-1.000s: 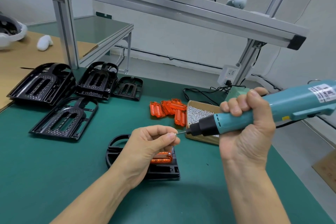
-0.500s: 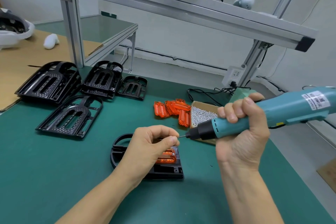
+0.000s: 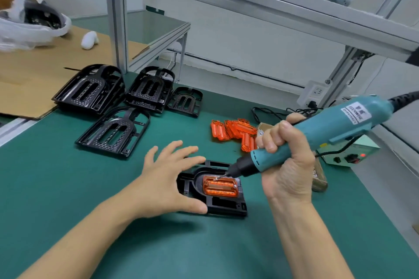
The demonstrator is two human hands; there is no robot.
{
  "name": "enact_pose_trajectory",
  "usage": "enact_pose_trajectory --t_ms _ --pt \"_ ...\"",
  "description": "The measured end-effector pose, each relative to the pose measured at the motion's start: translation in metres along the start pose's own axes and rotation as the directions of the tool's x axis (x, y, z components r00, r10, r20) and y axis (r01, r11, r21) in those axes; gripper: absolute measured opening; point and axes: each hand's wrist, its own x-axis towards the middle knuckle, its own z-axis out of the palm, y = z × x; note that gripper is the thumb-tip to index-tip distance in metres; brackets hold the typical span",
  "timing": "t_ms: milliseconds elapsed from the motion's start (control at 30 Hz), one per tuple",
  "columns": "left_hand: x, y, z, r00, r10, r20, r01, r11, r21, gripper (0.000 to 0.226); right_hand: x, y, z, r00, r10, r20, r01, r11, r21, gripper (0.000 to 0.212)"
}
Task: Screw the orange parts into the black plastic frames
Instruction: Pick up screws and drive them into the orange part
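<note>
I am gripping the screwdriver (image 3: 317,133) in my right hand (image 3: 288,165), bit on the orange part (image 3: 221,186) seated in the black frame (image 3: 213,201) mid-table. My left hand (image 3: 167,179) is hovering open; unbraced, the frame risks shifting and the bit slipping.

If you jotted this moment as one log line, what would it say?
right hand: grips electric screwdriver, bit on orange part | left hand: open beside black frame | step: driving screw
</note>
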Motion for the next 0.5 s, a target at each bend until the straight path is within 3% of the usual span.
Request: enact_pose_trajectory --t_ms 133,500 --pt "0.002 -0.006 0.013 1.0 -0.002 -0.022 0.004 0.996 0.095 0.096 0.002 0.014 0.003 0.998 0.041 0.04 -0.038 0.998 -0.058 0.02" --pt "0.003 -0.01 0.018 0.991 0.074 -0.114 -0.066 0.995 0.073 0.087 0.005 0.031 0.007 0.99 0.062 0.126 -0.036 0.979 -0.2 0.02"
